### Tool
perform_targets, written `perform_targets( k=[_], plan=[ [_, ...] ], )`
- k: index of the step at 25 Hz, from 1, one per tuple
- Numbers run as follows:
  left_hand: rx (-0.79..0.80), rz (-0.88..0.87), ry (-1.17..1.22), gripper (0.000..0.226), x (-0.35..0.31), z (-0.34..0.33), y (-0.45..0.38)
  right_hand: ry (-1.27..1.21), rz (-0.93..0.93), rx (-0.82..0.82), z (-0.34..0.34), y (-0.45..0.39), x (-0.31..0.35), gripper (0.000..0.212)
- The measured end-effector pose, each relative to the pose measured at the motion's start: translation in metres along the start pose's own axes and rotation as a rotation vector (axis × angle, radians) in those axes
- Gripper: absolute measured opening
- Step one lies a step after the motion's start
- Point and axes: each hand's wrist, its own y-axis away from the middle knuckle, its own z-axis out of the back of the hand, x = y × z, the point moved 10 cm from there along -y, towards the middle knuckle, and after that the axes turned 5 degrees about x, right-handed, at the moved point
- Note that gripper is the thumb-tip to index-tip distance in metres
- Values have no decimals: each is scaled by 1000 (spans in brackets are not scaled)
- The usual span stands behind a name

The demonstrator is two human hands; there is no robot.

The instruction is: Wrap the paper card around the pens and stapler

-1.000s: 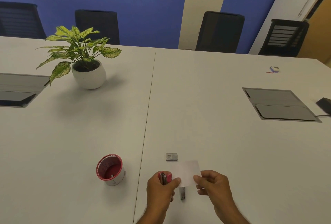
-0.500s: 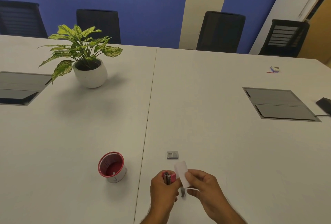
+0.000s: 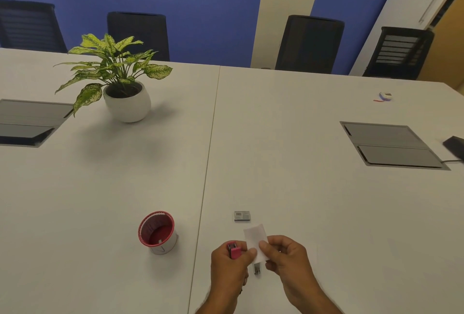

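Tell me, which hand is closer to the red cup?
Left. The left hand, gripping a pink stapler, lies just right of the red cup; the right hand, pinching white paper, is farther right.

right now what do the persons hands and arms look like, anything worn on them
Both are bare: the left hand and right hand show no gloves, and no rings or watch that I can make out. The forearms are uncovered down to the frame's edge, with no sleeve in view.

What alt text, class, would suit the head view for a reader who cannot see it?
The left hand grips a pink stapler while the right hand pinches a white paper slip over a white table.
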Motion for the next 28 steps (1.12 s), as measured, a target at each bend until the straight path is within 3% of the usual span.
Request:
perform_targets(
  k=[3, 12, 23, 26, 28],
  plan=[
    [4, -9, -22, 11, -1, 1, 0, -18, -44, 72, -6, 3, 0, 9],
    [57, 6, -76, 13, -7, -8, -1, -52, -41, 72, -3, -1, 6, 15],
    [89, 61, -114, 17, -1, -14, -1, -108, -34, -86, 14, -5, 10, 8],
    [65, 64, -117, 14, 0, -13, 1, -32, -6, -87, 13, -2, 14, 10],
    [12, 13, -155, 12, -3, -8, 0, 163, 91, -155, 17, 3, 26, 21]
  ],
)
